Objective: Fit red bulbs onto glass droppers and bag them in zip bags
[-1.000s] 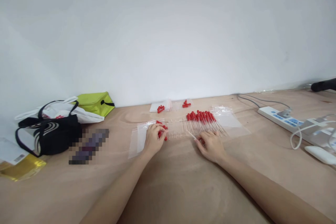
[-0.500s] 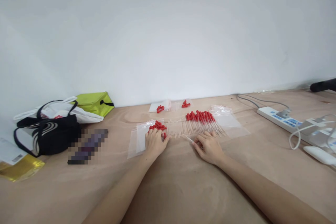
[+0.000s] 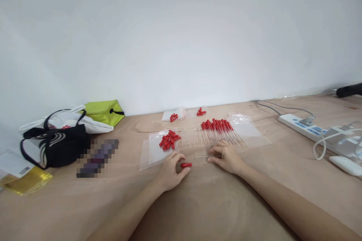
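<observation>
Left hand (image 3: 171,171) is unclenched, thumb and forefinger parted about a red bulb (image 3: 186,165) at its 2 o'clock on the counter (image 3: 220,203); a thin tube (image 3: 201,157) projects toward 9 o'clock from the right hand (image 3: 228,159), whose grip I cannot tell; bulb pile (image 3: 169,141) at left hand's 12 o'clock.

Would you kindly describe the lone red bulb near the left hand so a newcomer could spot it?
On the wooden table, find the left hand, nearer the camera than the bag bearing a pile of red bulbs. The lone red bulb sits between that hand's thumb and fingers, neither piled up nor capping a thin tube like its neighbours.
</observation>
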`<state>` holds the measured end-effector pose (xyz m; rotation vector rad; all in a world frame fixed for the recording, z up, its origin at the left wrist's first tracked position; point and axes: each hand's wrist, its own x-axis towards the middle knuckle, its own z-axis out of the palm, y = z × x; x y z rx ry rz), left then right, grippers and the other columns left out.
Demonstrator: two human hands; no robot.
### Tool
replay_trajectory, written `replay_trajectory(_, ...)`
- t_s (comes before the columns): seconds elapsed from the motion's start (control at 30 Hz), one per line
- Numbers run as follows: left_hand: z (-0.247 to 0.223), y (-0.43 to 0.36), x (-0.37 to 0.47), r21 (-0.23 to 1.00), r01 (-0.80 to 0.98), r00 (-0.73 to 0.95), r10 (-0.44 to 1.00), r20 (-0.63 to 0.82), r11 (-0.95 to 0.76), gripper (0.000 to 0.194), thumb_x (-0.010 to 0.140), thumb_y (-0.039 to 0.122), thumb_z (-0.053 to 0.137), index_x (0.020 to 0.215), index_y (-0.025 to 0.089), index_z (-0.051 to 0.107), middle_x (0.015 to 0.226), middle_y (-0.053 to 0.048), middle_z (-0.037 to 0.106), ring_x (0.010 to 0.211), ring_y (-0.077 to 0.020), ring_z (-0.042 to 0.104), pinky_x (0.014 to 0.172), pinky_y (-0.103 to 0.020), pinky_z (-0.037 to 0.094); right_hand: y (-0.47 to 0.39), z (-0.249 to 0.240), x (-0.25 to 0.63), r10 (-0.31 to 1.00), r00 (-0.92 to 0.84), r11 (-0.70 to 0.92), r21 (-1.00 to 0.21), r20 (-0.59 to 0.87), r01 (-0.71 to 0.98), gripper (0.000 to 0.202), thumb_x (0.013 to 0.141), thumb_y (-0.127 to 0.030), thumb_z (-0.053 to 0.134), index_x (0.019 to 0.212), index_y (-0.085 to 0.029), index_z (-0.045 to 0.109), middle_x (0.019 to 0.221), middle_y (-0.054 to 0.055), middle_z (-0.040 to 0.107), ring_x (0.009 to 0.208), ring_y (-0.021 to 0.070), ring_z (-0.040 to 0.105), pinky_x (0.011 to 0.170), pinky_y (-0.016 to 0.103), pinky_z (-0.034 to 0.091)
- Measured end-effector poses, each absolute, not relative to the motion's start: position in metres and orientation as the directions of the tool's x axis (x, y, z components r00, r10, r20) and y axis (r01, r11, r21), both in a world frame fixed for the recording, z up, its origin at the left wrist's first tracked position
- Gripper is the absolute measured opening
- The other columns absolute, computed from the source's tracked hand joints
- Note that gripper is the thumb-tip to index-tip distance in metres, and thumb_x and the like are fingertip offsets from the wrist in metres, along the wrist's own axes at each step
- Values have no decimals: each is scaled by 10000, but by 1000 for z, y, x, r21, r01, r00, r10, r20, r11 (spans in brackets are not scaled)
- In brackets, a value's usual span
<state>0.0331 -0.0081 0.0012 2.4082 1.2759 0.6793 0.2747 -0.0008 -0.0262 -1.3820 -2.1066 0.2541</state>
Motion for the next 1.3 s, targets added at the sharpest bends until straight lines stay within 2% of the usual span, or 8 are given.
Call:
replay_trajectory(0.1,-2,-4,37,515,676,493,843,214,-526,130,690,240,607,803,190,565,808,-17,562,763,-177,544,675,-284,422,0,-23,271,882,-299,453,-475,365,755,235,680,-420,640,788,-213,608,766,13,600,757,169,508,666,288,337)
replay_trajectory(0.23,-7,-2,42,556,678,427,873,235,-481,45,722,218,571,699,183,555,718,-3,561,685,-159,526,624,-266,408,-1,-21,263,878,-327,457,-409,349,790,138,740,-337,595,722,-203,570,776,9,599,772,165,513,672,286,316)
replay_trajectory(0.33,-11,-4,41,643,633,368,898,240,-431,52,753,234,539,753,183,547,691,6,576,629,-145,524,579,-250,412,-3,-21,259,871,-326,461,-382,368,801,122,780,-295,545,713,-193,542,764,14,600,773,172,520,662,288,296)
replay_trajectory(0.47,-14,-6,38,747,523,357,901,245,-410,190,791,244,506,965,189,558,787,-19,633,672,-150,576,624,-261,453,-9,-20,254,871,-301,471,-486,387,737,153,843,-271,438,735,-191,511,707,-7,595,667,124,528,651,273,290)
replay_trajectory(0.63,-13,-5,37,709,508,436,856,279,-490,206,832,284,467,950,214,621,894,-37,653,825,-179,589,748,-297,453,-16,-18,248,866,-298,481,-505,402,717,167,849,-291,428,735,-193,499,669,-30,597,602,99,522,653,269,272)
replay_trajectory(0.93,-4,-11,41,711,481,478,834,277,-512,200,831,260,459,873,205,647,790,-37,642,726,-162,581,672,-266,455,-15,-18,246,867,-362,499,-579,343,645,207,843,-338,443,726,-198,541,636,-35,610,572,105,512,672,279,273)
replay_trajectory(1.17,1,-16,44,679,492,529,807,263,-545,193,813,226,463,807,201,654,750,-32,629,702,-159,577,659,-259,449,-16,-17,248,826,-420,562,-500,376,659,177,832,-273,456,706,-199,556,677,-27,626,609,104,528,677,273,272)
replay_trajectory(1.3,1,-17,44,653,506,535,799,276,-564,191,811,219,465,778,187,651,719,-27,623,670,-151,574,626,-243,438,-20,-13,243,834,-386,547,-507,394,666,183,830,-260,442,697,-193,548,671,-16,614,642,116,530,671,277,255)
